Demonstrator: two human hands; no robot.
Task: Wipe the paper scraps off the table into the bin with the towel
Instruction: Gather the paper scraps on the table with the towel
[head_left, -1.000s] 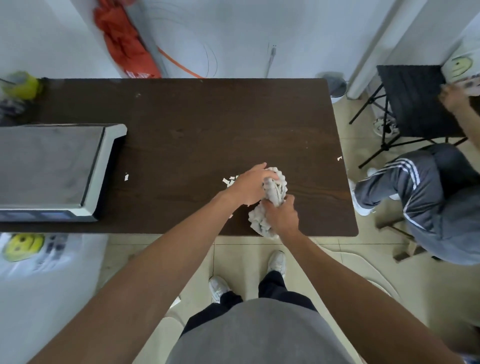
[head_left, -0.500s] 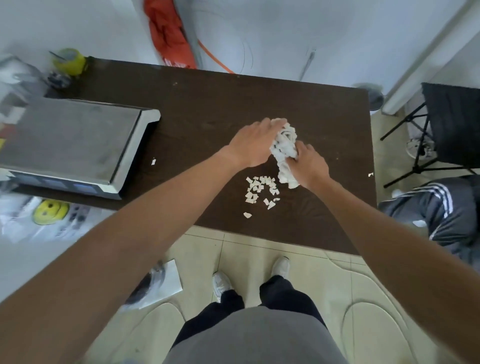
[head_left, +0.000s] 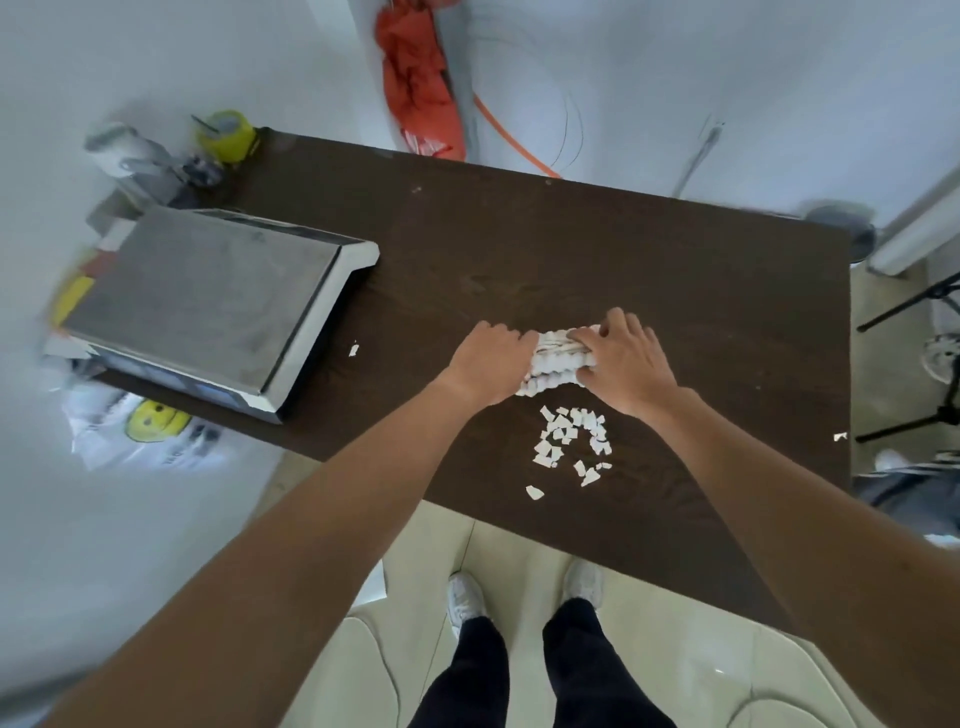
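Observation:
A bunched white towel (head_left: 556, 364) lies on the dark brown table (head_left: 571, 249), pressed between both hands. My left hand (head_left: 491, 361) grips its left end and my right hand (head_left: 623, 364) covers its right end. Just nearer to me than the towel sits a pile of several white paper scraps (head_left: 569, 444), uncovered. One stray scrap (head_left: 354, 349) lies to the left by the scale, another (head_left: 840, 437) at the table's right edge. A grey bin (head_left: 852, 223) shows beyond the table's far right corner.
A steel platform scale (head_left: 208, 296) takes up the table's left end. A yellow cup (head_left: 227, 136) and clutter stand behind it. An orange cloth (head_left: 421, 98) hangs on the wall. A black stand (head_left: 924, 364) and a seated person's leg are at the right.
The towel moved away from the near table edge toward the middle, uncovering the scrap pile. It now lies stretched sideways between my hands. The camera view shifted.

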